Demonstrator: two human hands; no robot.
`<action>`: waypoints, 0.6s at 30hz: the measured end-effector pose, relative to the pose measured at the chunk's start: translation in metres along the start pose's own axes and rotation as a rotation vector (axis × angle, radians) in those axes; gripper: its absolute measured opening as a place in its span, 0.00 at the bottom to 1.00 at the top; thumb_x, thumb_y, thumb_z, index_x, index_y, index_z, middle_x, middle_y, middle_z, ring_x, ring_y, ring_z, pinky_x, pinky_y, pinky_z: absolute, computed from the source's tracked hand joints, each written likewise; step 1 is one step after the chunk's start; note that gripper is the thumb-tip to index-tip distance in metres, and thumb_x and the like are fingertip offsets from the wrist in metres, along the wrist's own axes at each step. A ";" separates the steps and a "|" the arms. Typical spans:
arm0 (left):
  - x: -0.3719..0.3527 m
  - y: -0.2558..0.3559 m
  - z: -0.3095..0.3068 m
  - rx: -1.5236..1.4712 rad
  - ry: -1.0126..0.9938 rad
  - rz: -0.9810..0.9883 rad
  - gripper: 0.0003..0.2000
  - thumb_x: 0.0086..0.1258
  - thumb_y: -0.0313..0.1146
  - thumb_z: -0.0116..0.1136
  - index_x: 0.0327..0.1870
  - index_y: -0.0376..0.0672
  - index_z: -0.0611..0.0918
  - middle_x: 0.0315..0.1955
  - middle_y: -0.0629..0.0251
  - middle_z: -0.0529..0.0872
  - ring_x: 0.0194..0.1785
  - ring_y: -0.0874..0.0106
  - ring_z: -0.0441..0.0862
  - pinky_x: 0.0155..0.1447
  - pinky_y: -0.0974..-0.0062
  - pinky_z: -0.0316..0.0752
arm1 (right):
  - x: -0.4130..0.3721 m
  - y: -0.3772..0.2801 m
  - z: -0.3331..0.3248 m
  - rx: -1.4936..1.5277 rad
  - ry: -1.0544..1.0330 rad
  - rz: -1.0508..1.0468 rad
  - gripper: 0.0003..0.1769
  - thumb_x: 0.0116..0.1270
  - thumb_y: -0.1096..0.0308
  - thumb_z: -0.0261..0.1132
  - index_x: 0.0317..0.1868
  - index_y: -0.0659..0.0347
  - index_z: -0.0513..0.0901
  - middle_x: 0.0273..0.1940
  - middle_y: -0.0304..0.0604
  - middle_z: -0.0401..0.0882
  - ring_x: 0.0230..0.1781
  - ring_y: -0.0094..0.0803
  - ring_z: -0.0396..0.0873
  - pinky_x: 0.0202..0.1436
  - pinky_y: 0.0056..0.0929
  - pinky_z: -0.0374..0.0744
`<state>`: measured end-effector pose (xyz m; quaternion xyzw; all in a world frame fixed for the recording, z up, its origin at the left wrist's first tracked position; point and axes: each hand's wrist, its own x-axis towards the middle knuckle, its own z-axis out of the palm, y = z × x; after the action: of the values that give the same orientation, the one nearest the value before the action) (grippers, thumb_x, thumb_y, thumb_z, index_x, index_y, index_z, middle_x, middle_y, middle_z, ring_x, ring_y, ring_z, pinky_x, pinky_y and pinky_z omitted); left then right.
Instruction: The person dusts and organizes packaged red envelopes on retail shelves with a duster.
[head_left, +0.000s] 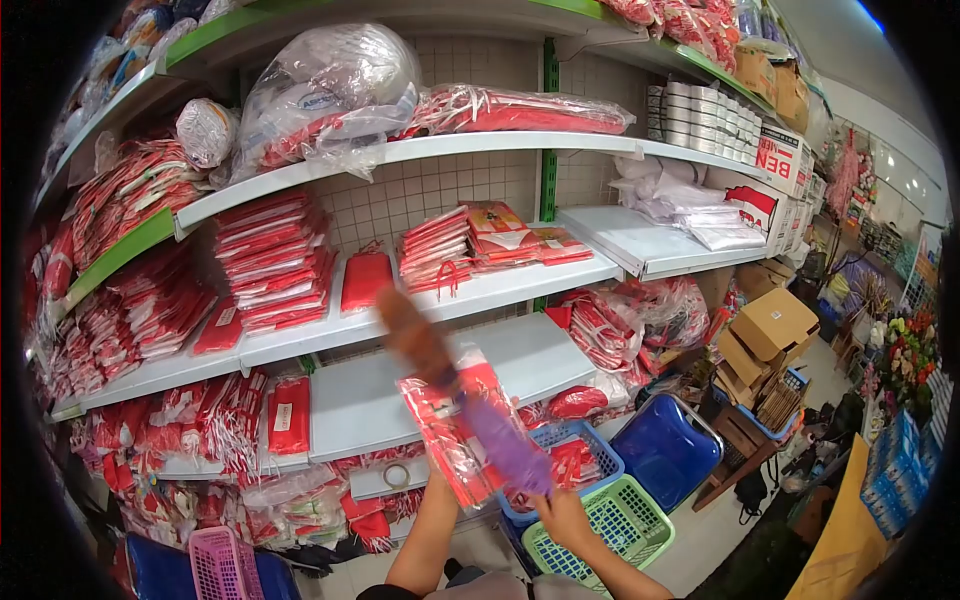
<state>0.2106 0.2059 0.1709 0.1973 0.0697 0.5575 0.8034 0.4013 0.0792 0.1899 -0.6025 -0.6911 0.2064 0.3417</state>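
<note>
My left hand (441, 484) is closed on a red packet in clear plastic (432, 415), held up in front of the shelves; most of its fingers are hidden behind the packet. Lower right, my right hand (563, 519) grips the end of a duster (500, 432), purple in its lower part and brown at its far end. The duster is smeared by motion and crosses in front of the packet, its brown end pointing up and left toward the middle shelf (460, 294).
Stacks of red packets (272, 262) line the shelves. Below my hands stand a blue basket (607, 455) with red packets, a green basket (640, 505) and a blue chair (668, 440). A pink basket (222, 565) is lower left. Cardboard boxes (774, 325) are piled at right.
</note>
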 end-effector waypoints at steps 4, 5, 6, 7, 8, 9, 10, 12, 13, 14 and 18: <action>0.008 0.014 0.009 0.014 -0.023 -0.010 0.29 0.70 0.56 0.35 0.55 0.38 0.71 0.47 0.56 0.78 0.47 0.60 0.77 0.55 0.62 0.72 | -0.022 0.022 0.010 -0.131 -0.007 -0.165 0.20 0.64 0.61 0.57 0.46 0.71 0.71 0.19 0.60 0.74 0.21 0.56 0.76 0.25 0.47 0.72; 0.010 0.017 0.010 0.020 -0.024 -0.012 0.29 0.70 0.56 0.35 0.55 0.38 0.71 0.47 0.56 0.79 0.47 0.60 0.77 0.55 0.62 0.72 | -0.024 0.031 0.011 -0.115 -0.017 -0.079 0.20 0.64 0.61 0.57 0.47 0.71 0.70 0.20 0.60 0.74 0.22 0.56 0.76 0.25 0.47 0.72; 0.012 0.021 0.012 0.023 -0.030 -0.013 0.29 0.70 0.56 0.35 0.55 0.38 0.71 0.46 0.56 0.79 0.47 0.60 0.77 0.54 0.62 0.72 | -0.026 0.040 0.012 -0.100 -0.029 0.009 0.20 0.63 0.61 0.57 0.48 0.71 0.70 0.20 0.60 0.75 0.22 0.56 0.76 0.26 0.47 0.73; 0.013 0.023 0.012 0.021 -0.029 -0.013 0.29 0.70 0.56 0.35 0.55 0.38 0.72 0.46 0.56 0.79 0.47 0.60 0.77 0.54 0.62 0.72 | -0.027 0.046 0.013 -0.008 -0.021 0.025 0.20 0.63 0.61 0.56 0.48 0.70 0.70 0.20 0.59 0.75 0.22 0.55 0.76 0.26 0.47 0.73; 0.014 0.023 0.010 0.021 -0.028 -0.012 0.29 0.70 0.56 0.35 0.55 0.38 0.72 0.46 0.56 0.79 0.47 0.60 0.77 0.54 0.62 0.72 | -0.031 0.049 0.013 -0.015 -0.028 -0.011 0.18 0.63 0.61 0.57 0.45 0.70 0.72 0.20 0.59 0.75 0.21 0.56 0.76 0.25 0.46 0.73; 0.014 0.023 0.008 0.022 -0.025 -0.005 0.29 0.70 0.56 0.35 0.55 0.38 0.72 0.46 0.56 0.79 0.47 0.60 0.77 0.54 0.62 0.72 | -0.037 0.050 0.013 -0.023 -0.032 -0.048 0.16 0.63 0.62 0.57 0.42 0.69 0.73 0.19 0.59 0.74 0.21 0.56 0.75 0.25 0.46 0.72; 0.013 0.021 0.004 0.025 -0.011 0.003 0.28 0.70 0.56 0.35 0.55 0.38 0.72 0.46 0.56 0.79 0.47 0.60 0.77 0.54 0.62 0.73 | -0.039 0.049 0.011 -0.031 -0.037 -0.082 0.14 0.63 0.63 0.57 0.38 0.69 0.74 0.18 0.59 0.73 0.20 0.56 0.74 0.24 0.45 0.71; 0.010 0.014 -0.004 0.012 0.007 0.008 0.28 0.70 0.56 0.35 0.54 0.38 0.72 0.46 0.56 0.79 0.46 0.60 0.78 0.53 0.62 0.73 | -0.041 0.051 0.011 -0.098 -0.007 -0.196 0.14 0.63 0.63 0.57 0.35 0.70 0.75 0.18 0.59 0.73 0.19 0.56 0.74 0.24 0.45 0.71; 0.010 0.012 -0.006 0.013 0.017 0.008 0.28 0.70 0.56 0.35 0.54 0.38 0.72 0.45 0.56 0.79 0.46 0.60 0.78 0.53 0.62 0.73 | -0.041 0.050 0.009 -0.132 0.007 -0.253 0.15 0.64 0.63 0.57 0.33 0.70 0.75 0.17 0.59 0.73 0.19 0.56 0.74 0.24 0.44 0.71; 0.010 0.010 -0.008 0.010 0.024 0.007 0.28 0.70 0.56 0.35 0.54 0.38 0.72 0.45 0.56 0.79 0.46 0.60 0.78 0.53 0.62 0.73 | -0.038 0.048 0.007 -0.080 0.024 -0.143 0.15 0.64 0.63 0.58 0.32 0.71 0.75 0.18 0.59 0.73 0.19 0.56 0.74 0.24 0.44 0.71; 0.010 -0.001 -0.009 0.007 0.042 -0.005 0.28 0.70 0.56 0.35 0.54 0.38 0.72 0.45 0.56 0.79 0.46 0.60 0.78 0.52 0.62 0.73 | -0.020 0.042 0.010 0.121 0.059 0.078 0.16 0.64 0.62 0.58 0.32 0.71 0.75 0.18 0.60 0.73 0.20 0.56 0.74 0.23 0.44 0.70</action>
<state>0.2120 0.2169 0.1632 0.1883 0.0892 0.5591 0.8025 0.4237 0.0687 0.1492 -0.6132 -0.6430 0.2432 0.3892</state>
